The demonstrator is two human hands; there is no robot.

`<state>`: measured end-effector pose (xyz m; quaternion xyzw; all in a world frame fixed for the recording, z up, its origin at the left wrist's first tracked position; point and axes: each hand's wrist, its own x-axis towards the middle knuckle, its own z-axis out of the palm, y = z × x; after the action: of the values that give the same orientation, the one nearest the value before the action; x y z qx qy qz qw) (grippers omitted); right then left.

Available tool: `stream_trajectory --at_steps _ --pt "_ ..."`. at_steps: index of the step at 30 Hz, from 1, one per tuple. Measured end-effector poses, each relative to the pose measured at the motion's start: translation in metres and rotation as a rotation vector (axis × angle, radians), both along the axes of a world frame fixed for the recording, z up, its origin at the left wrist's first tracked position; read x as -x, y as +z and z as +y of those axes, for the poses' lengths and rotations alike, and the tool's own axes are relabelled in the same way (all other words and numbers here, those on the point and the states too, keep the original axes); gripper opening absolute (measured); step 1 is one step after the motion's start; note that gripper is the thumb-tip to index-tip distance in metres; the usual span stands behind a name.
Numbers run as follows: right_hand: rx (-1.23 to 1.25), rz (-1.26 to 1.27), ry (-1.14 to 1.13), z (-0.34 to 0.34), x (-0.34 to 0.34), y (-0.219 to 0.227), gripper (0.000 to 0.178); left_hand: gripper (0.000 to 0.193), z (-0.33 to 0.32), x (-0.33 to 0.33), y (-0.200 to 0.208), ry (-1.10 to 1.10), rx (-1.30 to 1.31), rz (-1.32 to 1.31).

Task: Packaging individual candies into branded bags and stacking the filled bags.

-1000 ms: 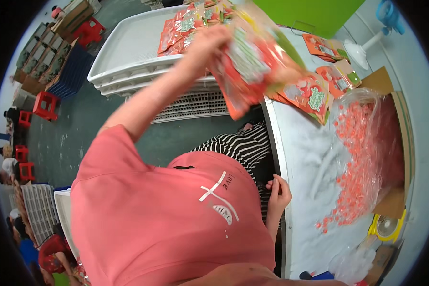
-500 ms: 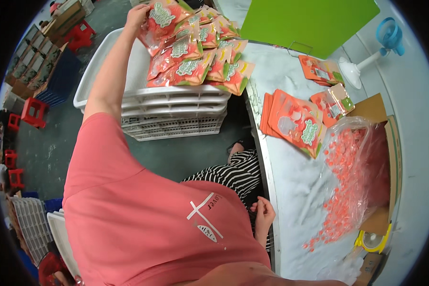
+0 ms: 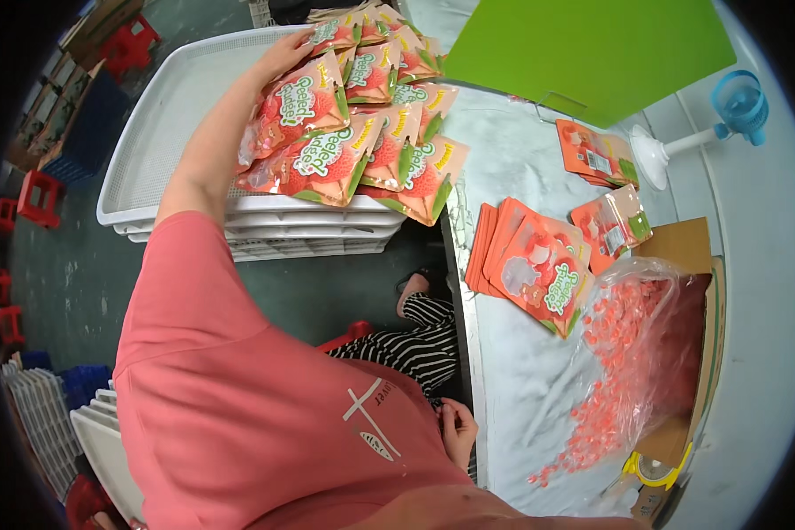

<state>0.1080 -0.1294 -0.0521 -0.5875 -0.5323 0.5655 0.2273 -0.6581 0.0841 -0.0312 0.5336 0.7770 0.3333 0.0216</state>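
At the far left, my left hand is stretched out with its fingers against the edge of a filled pouch. A larger red and peach pouch lies just nearer, beside my forearm. Several such pouches overlap on the right half of a white plastic tray. My right hand hangs low by my waist at the table's edge, its fingers loosely curled with nothing visible in them. On the table lies a fanned stack of flat orange pouches.
Small wrapped red pieces spill from a clear bag in a cardboard box on the right. Behind the flat pouches stand a green board and a blue-white fan. More trays are stacked beneath the top one. Red stools stand left.
The pouch my left hand held up now lies on the pile, and that hand has shifted to a pouch farther back. My right hand stays low, slightly lower and left in view.
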Motion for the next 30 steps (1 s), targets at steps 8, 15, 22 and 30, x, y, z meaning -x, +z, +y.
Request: stream_trajectory --at_steps 8,15,22,30 --pt "-0.396 0.157 0.528 0.08 0.077 0.143 0.016 0.068 0.016 0.0 -0.027 0.095 0.01 0.045" --pt "-0.717 0.525 0.186 0.061 0.17 0.268 0.016 0.06 0.049 0.009 -0.048 -0.155 -0.058 -0.535" --pt "-0.655 0.684 -0.157 0.037 0.074 0.25 0.013 0.065 0.037 0.072 -0.003 0.03 -0.041 0.126" --pt "-0.987 0.281 -0.063 0.068 -0.007 0.199 0.012 0.038 0.094 -0.176 0.104 -0.292 -0.537 0.134"
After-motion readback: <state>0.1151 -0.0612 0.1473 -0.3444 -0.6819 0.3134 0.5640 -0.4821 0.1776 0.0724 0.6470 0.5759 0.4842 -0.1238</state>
